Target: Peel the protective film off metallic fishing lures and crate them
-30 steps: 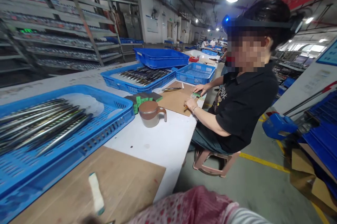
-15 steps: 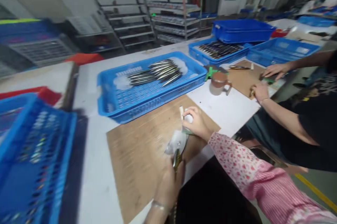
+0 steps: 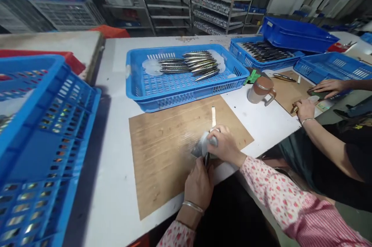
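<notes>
My left hand (image 3: 199, 187), a bracelet at its wrist, is closed around a slender dark fishing lure (image 3: 207, 158) low over the brown cardboard sheet (image 3: 159, 154). Just ahead of it, my right hand (image 3: 225, 144) has its fingers closed on a whitish translucent piece (image 3: 205, 143) at the lure's far end. The piece's exact kind is unclear, and my fingers hide part of it. Beyond my right hand lies a short white stick (image 3: 214, 116) on the cardboard. More shiny, slim lures (image 3: 200, 64) rest in the blue basket (image 3: 180, 102) behind the sheet.
A large blue crate (image 3: 43, 154) stands at the left. Right of the basket is a brown-lidded mug (image 3: 260, 89). A co-worker's hands (image 3: 308, 109) work at another cardboard sheet on the right. More blue baskets (image 3: 328, 67) and a dark blue bin (image 3: 299, 38) stand behind.
My right hand has come away from the white stick and nearer to my left hand, at the lure's end. The stick stays on the cardboard. The view has shifted.
</notes>
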The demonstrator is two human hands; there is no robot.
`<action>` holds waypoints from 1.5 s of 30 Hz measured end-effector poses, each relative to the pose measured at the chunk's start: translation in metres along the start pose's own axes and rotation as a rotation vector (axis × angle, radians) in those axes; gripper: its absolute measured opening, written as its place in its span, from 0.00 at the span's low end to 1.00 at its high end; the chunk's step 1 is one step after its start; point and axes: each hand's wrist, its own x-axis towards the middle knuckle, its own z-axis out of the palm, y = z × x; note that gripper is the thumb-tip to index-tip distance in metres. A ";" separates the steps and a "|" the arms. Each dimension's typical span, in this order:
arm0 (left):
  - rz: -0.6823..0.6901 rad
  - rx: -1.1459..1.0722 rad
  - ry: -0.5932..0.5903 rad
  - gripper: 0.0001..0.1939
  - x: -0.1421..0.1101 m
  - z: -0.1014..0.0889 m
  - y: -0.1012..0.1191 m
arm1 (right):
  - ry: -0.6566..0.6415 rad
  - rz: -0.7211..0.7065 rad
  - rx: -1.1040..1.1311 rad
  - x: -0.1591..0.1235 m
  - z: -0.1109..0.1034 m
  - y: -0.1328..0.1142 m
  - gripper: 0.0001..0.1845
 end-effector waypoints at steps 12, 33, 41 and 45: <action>0.008 -0.013 0.016 0.10 -0.001 0.004 -0.004 | 0.017 0.085 -0.103 0.013 -0.001 -0.005 0.07; -0.023 -0.106 -0.013 0.06 -0.002 -0.002 -0.003 | -0.029 0.040 -0.091 0.013 -0.006 -0.003 0.07; 0.005 -0.192 -0.023 0.09 -0.001 -0.002 -0.007 | -0.084 -0.100 -0.007 0.000 0.001 -0.007 0.09; -0.026 -0.249 0.034 0.11 -0.002 -0.001 -0.012 | 0.033 0.100 -0.039 0.035 0.001 0.011 0.07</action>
